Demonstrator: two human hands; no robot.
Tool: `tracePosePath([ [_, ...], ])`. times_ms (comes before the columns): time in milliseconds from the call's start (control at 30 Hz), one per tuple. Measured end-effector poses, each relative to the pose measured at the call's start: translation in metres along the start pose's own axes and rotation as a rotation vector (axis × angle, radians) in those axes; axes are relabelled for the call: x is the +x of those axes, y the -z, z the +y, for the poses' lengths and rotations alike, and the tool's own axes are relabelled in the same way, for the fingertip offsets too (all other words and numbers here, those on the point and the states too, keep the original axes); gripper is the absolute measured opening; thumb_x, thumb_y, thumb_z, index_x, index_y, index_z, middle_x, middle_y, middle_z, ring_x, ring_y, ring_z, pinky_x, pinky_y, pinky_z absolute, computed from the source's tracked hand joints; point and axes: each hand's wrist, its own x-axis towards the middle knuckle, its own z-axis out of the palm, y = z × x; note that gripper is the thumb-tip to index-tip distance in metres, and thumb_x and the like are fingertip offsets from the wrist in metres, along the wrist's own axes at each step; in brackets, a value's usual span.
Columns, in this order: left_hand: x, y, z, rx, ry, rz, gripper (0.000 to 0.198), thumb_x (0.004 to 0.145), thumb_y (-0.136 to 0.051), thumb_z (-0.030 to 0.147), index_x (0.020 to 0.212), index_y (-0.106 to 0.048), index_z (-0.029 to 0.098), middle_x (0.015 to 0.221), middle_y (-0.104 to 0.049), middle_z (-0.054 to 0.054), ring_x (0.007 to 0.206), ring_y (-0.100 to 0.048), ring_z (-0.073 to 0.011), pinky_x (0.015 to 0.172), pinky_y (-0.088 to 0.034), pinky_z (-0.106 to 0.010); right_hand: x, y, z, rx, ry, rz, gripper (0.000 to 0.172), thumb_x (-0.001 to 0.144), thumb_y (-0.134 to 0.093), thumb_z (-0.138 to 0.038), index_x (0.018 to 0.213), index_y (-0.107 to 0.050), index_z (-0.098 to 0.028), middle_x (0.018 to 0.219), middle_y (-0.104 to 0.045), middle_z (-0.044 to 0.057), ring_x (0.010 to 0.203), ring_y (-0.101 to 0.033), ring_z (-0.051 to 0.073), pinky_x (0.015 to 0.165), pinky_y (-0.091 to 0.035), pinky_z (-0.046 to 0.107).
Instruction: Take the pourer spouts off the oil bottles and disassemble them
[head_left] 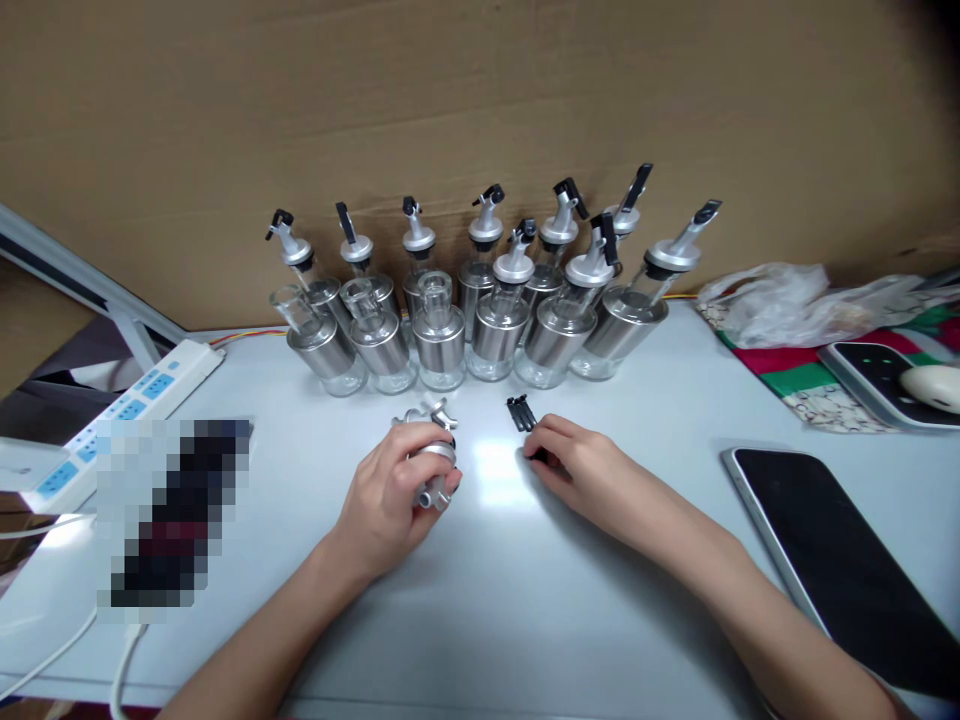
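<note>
My left hand (386, 495) is closed around a silver pour spout (436, 456), its nozzle pointing toward me. Just beyond those fingers, more silver spout parts (442, 413) lie on the table, partly hidden. My right hand (574, 460) pinches a small black piece (538, 455) at the tabletop; the fingers cover most of it. Several slim black flaps (521, 413) lie side by side beyond its fingertips. Behind both hands stand two rows of glass bottles with metal sleeves. Three at the front left, such as this open-necked bottle (440, 335), have no spout; the others carry silver spouts with black flaps.
A cardboard wall (480, 110) rises behind the bottles. At left are a white power strip (135, 415) and a pixelated dark device (176, 510) with a cable. On the right lie a large black-screened device (840, 560), a plastic bag (795, 305) and a pale mouse (934, 385).
</note>
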Motion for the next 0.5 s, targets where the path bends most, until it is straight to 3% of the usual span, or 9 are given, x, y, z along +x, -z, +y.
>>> tracePosePath([
  [333, -0.002, -0.002, -0.002, 0.024, 0.05, -0.052, 0.018, 0.088, -0.054, 0.012, 0.1, -0.043, 0.021, 0.098, -0.064, -0.008, 0.091, -0.063, -0.0177, 0.073, -0.053, -0.031, -0.001, 0.011, 0.0, -0.049, -0.015, -0.029, 0.015, 0.083, -0.048, -0.013, 0.091, -0.061, -0.017, 0.089, -0.057, 0.005, 0.07, -0.059, 0.017, 0.066, -0.048, 0.033],
  [500, -0.006, -0.003, -0.003, -0.026, 0.075, -0.096, 0.021, 0.089, -0.056, 0.018, 0.106, -0.044, 0.019, 0.101, -0.067, -0.01, 0.091, -0.064, -0.0186, 0.075, -0.052, -0.032, -0.001, 0.02, -0.016, -0.017, 0.119, 0.121, 0.014, 0.086, -0.054, -0.028, 0.089, -0.06, -0.016, 0.085, -0.058, 0.007, 0.079, -0.058, 0.021, 0.07, -0.047, 0.034],
])
